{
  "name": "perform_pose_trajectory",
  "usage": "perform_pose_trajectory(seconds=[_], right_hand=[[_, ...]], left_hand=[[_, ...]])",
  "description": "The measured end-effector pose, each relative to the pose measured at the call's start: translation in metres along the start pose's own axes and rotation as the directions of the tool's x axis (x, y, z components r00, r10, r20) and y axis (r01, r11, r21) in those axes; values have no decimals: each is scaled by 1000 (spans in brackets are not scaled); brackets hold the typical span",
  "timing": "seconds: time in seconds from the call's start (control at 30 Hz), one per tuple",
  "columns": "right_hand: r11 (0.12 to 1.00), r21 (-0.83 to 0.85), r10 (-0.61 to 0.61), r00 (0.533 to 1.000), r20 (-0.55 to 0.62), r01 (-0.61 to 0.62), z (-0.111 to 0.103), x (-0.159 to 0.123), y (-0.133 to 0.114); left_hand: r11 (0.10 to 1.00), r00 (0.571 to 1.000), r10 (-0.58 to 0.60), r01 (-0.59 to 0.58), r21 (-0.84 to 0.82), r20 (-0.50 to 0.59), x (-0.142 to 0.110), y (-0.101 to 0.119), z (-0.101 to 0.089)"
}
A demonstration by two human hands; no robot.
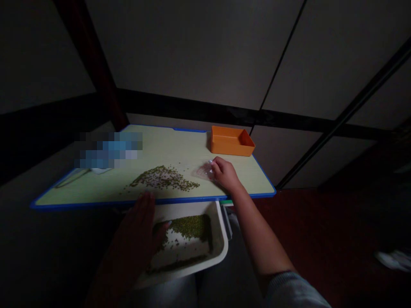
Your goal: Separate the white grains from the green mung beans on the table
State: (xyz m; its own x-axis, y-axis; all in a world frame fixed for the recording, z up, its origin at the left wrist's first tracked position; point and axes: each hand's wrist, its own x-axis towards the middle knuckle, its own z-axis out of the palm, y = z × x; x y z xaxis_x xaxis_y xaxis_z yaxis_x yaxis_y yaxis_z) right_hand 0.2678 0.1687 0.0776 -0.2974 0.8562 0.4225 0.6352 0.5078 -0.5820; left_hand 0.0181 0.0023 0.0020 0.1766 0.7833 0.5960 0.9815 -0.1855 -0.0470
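Closed in a pinch, my right hand (pixel 225 174) grips a small clear plastic bag (pixel 201 171) just above the table top, right of a spread of small green beans (pixel 160 177). My left hand (pixel 141 224) is open and dark, its fingers stretched out near the table's front edge. Beneath that edge sits a white tray (pixel 223 246), partly covered by my left hand. More green beans (pixel 194 226) lie inside it, heaped toward its far right side. Whether anything is in the bag I cannot tell.
An orange box (pixel 229 147) stands at the back right of the blue-edged table (pixel 160 143). A blurred-out bluish item (pixel 111 149) lies at the left. Panelled walls rise behind. The floor (pixel 289 231) is dark red, with a pale object (pixel 393 260) at far right.
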Motion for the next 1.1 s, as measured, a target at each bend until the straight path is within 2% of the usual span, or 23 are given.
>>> perform_pose_trajectory(seconds=[0.1, 0.2, 0.33, 0.53, 0.7, 0.93, 1.1], right_hand=[[992, 126, -19, 1000, -11, 20, 2, 0, 5], [985, 164, -56, 998, 38, 49, 3, 1, 7], [989, 139, -66, 996, 59, 58, 2, 1, 7], [999, 40, -19, 999, 43, 18, 1, 1, 8], [999, -5, -31, 996, 82, 32, -2, 2, 4], [999, 46, -32, 992, 119, 27, -2, 0, 4], [993, 118, -14, 989, 149, -4, -3, -3, 7]], left_hand=[[1000, 1000, -8, 8, -2, 14, 1, 1, 0], [1000, 1000, -14, 14, -1, 13, 1, 1, 2], [1000, 1000, -11, 12, -25, 16, 0, 0, 3], [999, 999, -31, 33, -33, 43, 1, 3, -1], [1000, 999, -19, 19, -6, 31, 3, 2, 1], [999, 998, 5, -7, 37, 55, 3, 0, -1], [999, 999, 20, -21, 51, 26, 1, -2, 1]])
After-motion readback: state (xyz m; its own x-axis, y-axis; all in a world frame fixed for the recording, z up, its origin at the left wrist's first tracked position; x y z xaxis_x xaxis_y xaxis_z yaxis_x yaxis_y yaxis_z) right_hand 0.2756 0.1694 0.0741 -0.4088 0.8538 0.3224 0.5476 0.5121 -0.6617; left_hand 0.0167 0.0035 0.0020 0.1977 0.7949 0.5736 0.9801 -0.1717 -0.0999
